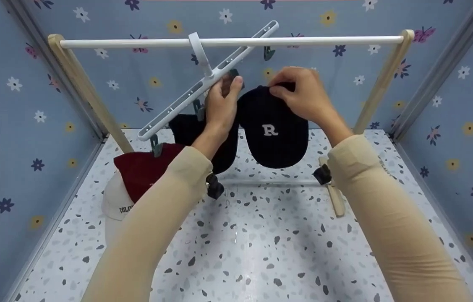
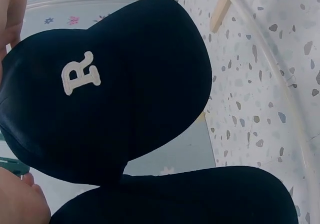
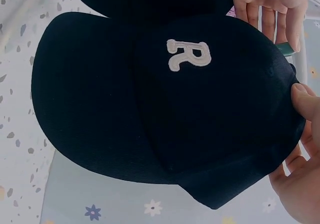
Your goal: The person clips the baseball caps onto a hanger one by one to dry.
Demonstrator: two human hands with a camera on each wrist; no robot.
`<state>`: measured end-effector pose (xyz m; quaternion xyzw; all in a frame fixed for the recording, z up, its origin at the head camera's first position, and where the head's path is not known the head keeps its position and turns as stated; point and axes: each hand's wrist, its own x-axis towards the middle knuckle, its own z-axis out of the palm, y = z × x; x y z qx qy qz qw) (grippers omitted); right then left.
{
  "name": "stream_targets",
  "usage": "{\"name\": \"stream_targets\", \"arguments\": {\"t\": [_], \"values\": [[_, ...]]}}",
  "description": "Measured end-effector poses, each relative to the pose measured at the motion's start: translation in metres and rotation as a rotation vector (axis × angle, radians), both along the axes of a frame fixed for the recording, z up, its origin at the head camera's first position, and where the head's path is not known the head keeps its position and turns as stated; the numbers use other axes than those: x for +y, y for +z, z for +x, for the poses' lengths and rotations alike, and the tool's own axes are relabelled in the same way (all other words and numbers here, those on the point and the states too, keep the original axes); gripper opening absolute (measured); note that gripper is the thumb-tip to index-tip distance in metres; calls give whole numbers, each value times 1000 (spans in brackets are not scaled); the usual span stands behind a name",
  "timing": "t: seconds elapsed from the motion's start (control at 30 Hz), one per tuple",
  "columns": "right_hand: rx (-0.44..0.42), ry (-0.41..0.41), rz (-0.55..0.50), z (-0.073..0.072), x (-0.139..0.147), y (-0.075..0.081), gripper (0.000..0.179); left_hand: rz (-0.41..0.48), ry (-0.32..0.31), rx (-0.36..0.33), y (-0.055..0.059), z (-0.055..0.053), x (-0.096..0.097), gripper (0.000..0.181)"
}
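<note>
Caps [image 1: 276, 140], four visible, one in right hand [image 1: 305, 92], one hanger [image 1: 215, 76]

From here I read a white R [image 1: 267, 130] on the dark cap [image 1: 278, 152]. Black letters [image 1: 126, 209], apparently "COLO", mark the pale cap [image 1: 112, 196], partly covered.

Dark cap [image 1: 276, 144] with a white R, brim pointing down, crown pinched by the right hand [image 1: 305, 93]. Pale grey hanger [image 1: 218, 75] sits tilted on the white rail [image 1: 324, 40], nearer its left end, left hand [image 1: 223, 105] pinching a green clip [image 3: 286, 49].
</note>
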<state>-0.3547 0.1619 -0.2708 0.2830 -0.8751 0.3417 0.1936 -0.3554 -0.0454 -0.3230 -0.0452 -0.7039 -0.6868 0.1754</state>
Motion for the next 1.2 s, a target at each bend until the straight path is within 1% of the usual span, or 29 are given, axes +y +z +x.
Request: {"name": "stream_targets", "arguments": {"t": [0.1,0.17,0.23,0.37,0.53,0.63,0.8,0.93,1.03,1.2], "values": [[8,3,3,0,1,-1,11,26,-34,4,0,1,0,44],[5,3,0,1,1,-2,11,26,-48,8,-1,1,-1,40],[-1,0,-1,2,2,-3,12,10,-52,6,-1,1,-1,36],[-18,5,-8,2,4,-8,11,-31,-64,15,-2,2,-2,34],[-14,11,-11,4,7,-14,12,-79,-86,25,-3,6,-5,34],[-8,11,-6,6,10,-18,12,-92,-103,38,-3,7,-5,34],[5,15,-3,11,12,-24,11,-66,-126,54,-4,10,-6,32],[-1,24,-16,13,11,-28,10,-54,-145,43,-5,13,-8,33],[6,37,-21,14,10,-30,10,-67,-152,40,-5,16,-9,33],[18,48,-32,16,10,-32,10,-74,-172,44,-4,16,-10,34]]}}
